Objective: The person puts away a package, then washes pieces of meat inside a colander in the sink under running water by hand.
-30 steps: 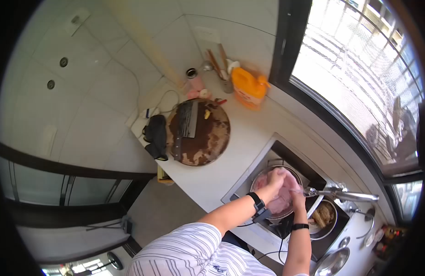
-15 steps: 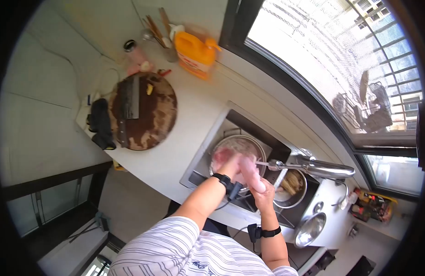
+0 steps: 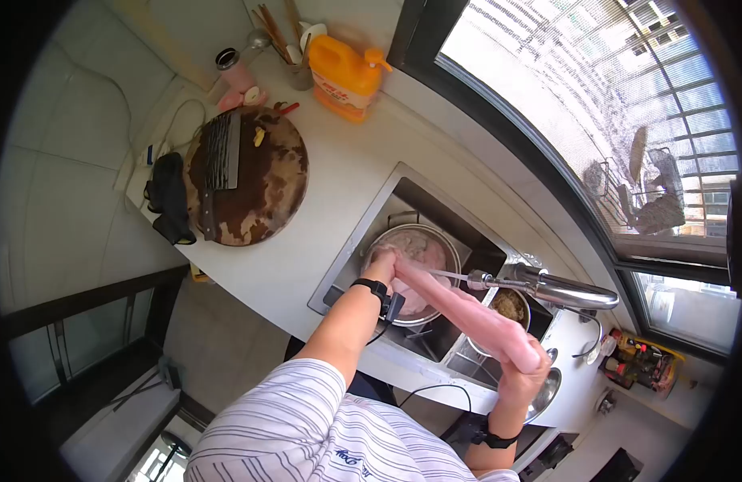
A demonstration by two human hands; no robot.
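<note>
A long, pale pink strip of raw meat is stretched between my two hands, slanting across the sink. My left hand grips its upper end at the left rim of a round metal pot. Its other end is in my right hand, fingers closed round it beyond the sink's front edge. More pinkish meat and cloudy liquid lie in the pot. A thin stream of water runs from the faucet over the strip. I cannot make out the exact cut of meat.
The double sink also holds a second pot with brownish contents. A cleaver lies on a round chopping board, left. An orange jug stands behind. A metal bowl is near my right wrist.
My right hand has moved outward to the right and nearer me, drawing the meat strip out long. My left hand has shifted slightly left and up. The view has shifted a little.
</note>
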